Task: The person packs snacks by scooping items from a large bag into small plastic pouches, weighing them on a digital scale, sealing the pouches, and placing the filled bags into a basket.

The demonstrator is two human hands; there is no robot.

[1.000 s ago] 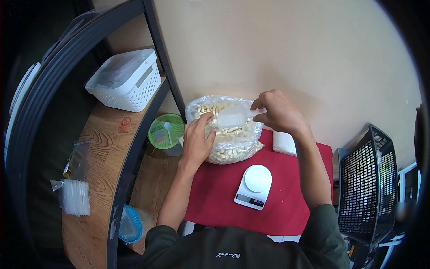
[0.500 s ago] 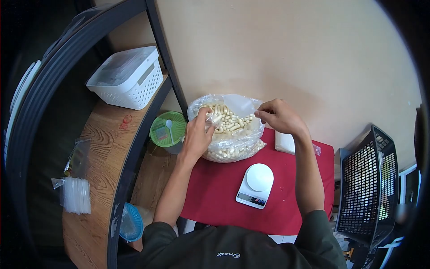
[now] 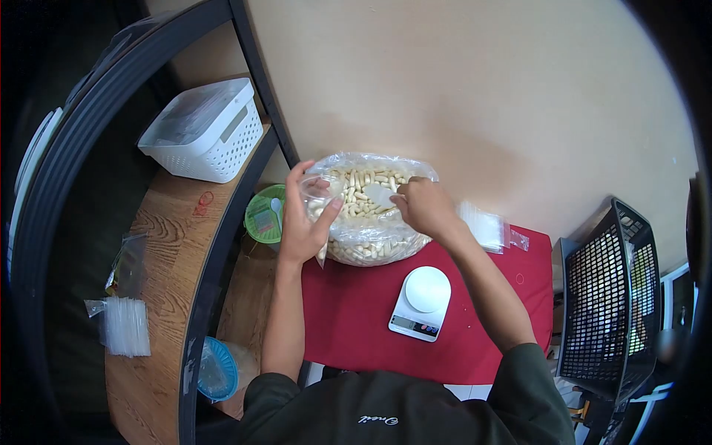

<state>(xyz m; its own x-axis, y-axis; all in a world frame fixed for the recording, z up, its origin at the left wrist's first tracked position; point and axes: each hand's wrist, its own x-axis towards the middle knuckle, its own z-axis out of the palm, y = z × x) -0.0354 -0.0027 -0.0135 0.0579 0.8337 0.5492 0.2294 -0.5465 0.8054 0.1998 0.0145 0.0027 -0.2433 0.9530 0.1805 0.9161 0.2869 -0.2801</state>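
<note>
A large clear plastic bag (image 3: 371, 230) full of cream-coloured capsules (image 3: 362, 178) stands with its mouth folded wide, against the wall side of the table. My left hand (image 3: 302, 230) is at its left edge, fingers and thumb curved round a small clear plastic bag (image 3: 319, 191) with a rounded, spread mouth. Some capsules seem to show through it. My right hand (image 3: 425, 206) grips a pale, translucent scoop (image 3: 380, 195), its blade among the capsules. In front of the big bag, a white kitchen scale (image 3: 423, 302) rests on the red cloth.
A stack of clear small bags (image 3: 486, 228) lies right of the big bag. A green-lidded tub (image 3: 263, 215) holds a spoon at left. On the wooden shelf (image 3: 167, 252) are a white basket (image 3: 204, 133) and a bundle of clear sleeves (image 3: 126, 326). A black crate (image 3: 608, 304) stands right.
My left hand has shifted left and turned, opening out the small bag. My right hand has moved down and left over the capsules, now with the scoop in it.
</note>
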